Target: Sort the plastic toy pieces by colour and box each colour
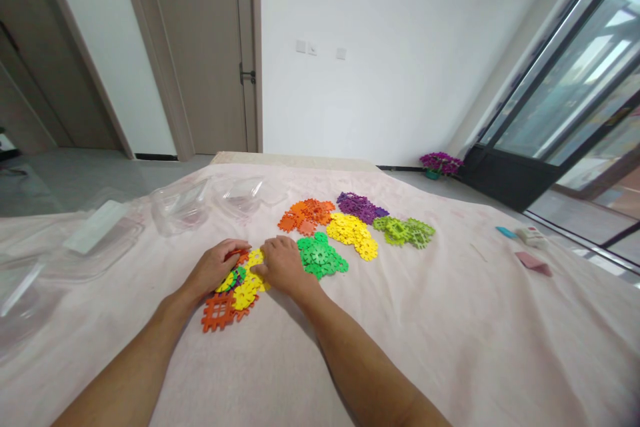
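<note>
Flat plastic interlocking pieces lie in a mixed heap between my hands on the cloth. My left hand [216, 268] curls over the heap's left side, its fingers bent around orange pieces and a few yellow and green interlocking discs [231, 280]. From the right, my right hand [284, 264] rests with bent fingers on the yellow interlocking discs [246, 293]; its fingertips are partly hidden. An orange square lattice piece [218, 313] sticks out at the heap's near edge. Right beside my right hand is a pile of green interlocking discs [321, 255].
Behind are piles of orange pieces [306, 215], yellow discs [352, 233], purple pieces [360, 207] and lime-green pieces [406, 232]. Clear plastic containers [181, 205] stand at the left. A white box [531, 236] and a pink cloth [534, 263] lie far right on the pale pink tablecloth [450, 333].
</note>
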Tool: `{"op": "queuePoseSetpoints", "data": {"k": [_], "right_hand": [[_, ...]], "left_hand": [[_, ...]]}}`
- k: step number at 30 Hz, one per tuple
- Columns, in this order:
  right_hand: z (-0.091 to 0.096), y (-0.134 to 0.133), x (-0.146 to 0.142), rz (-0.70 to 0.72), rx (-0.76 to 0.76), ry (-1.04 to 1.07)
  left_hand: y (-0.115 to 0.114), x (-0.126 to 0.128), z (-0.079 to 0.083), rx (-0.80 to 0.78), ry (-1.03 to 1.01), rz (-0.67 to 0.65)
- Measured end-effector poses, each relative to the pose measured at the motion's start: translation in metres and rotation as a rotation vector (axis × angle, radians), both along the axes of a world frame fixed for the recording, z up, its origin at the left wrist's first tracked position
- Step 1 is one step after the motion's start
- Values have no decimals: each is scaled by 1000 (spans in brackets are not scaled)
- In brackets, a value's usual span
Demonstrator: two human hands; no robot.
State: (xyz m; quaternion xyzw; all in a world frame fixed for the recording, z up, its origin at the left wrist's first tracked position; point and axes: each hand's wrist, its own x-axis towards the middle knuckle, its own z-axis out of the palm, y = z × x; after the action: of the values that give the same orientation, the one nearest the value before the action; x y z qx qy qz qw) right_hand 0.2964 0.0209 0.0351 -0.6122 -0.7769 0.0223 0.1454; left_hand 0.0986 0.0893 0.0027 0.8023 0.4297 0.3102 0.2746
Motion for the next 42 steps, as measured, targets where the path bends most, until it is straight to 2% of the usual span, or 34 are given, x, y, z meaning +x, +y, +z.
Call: {"op": "queuePoseSetpoints", "data": {"k": [9, 13, 16, 20, 25, 30, 33, 36, 42], "right_hand": [[5, 0, -4, -46, -25, 250], [1, 1, -6, -52, 30, 349], [7, 5, 4, -79, 71, 427], [28, 10, 41, -157, 63, 480], [54, 8, 104, -393, 88, 367], [60, -4, 157, -688, 89, 258], [61, -8, 170, -764, 188, 216], [65, -6, 163, -653, 197, 298], [69, -1, 99, -134, -49, 361]], "left_hand": [[1, -1, -2, -3, -28, 1], [1, -1, -3, -20, -51, -14], [1, -1, -4, -21, -47, -17], [2, -2, -5, -16, -8, 3], [1, -2, -4, -15, 15, 7], [0, -1, -3, -19, 16, 7], [1, -1, -4, -13, 17, 9], [2, -2, -5, -4, 18, 5], [0, -2, -2, 2, 18, 4]]}}
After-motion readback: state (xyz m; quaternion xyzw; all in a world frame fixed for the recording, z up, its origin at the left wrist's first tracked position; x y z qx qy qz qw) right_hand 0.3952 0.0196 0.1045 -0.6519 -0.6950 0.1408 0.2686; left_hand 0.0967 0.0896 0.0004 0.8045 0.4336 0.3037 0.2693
